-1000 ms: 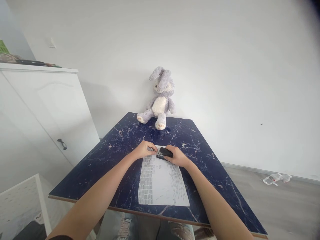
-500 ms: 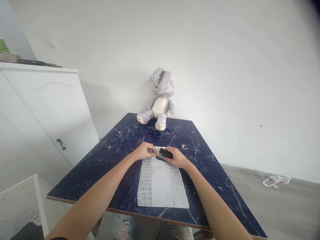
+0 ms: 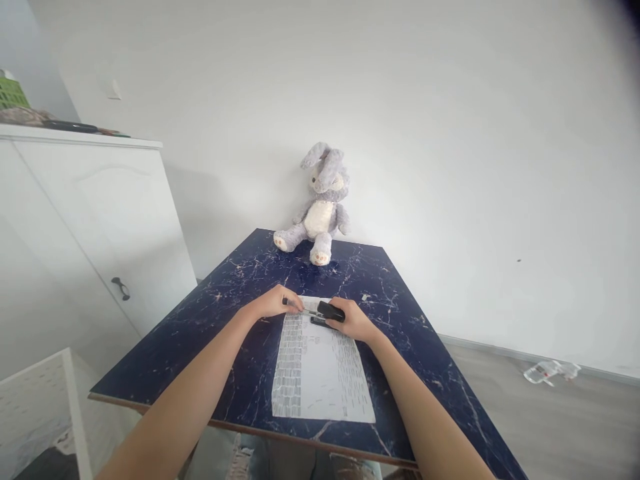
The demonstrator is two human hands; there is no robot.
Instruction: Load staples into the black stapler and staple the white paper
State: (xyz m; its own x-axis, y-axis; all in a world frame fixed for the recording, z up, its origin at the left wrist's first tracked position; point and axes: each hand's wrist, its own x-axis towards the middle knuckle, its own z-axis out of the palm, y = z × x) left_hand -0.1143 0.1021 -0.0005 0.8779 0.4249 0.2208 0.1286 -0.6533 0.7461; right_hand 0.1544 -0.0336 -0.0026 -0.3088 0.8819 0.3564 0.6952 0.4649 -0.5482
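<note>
My right hand (image 3: pixel 353 320) is closed around a black stapler (image 3: pixel 331 311) at the top of the printed sheet of paper (image 3: pixel 323 373). The stapler's upper part and base are spread apart at the left end. To its left, my left hand (image 3: pixel 280 301) pinches a thin metal rod (image 3: pixel 309 312) with a black end that shows beside the fingers. The rod reaches toward the stapler's left end; whether it is still joined to it I cannot tell. The paper lies flat on the dark blue marbled table (image 3: pixel 240 373).
A grey plush rabbit (image 3: pixel 320 217) sits at the table's far end against the wall. On the left stand a white cabinet (image 3: pixel 105 213) and a white-framed box (image 3: pixel 73 400). A clear plastic bottle (image 3: pixel 543 371) lies on the floor at right.
My left hand has moved left, away from the stapler, drawing the metal rod into view between the hands. The stapler's parts look farther apart. The view has shifted slightly.
</note>
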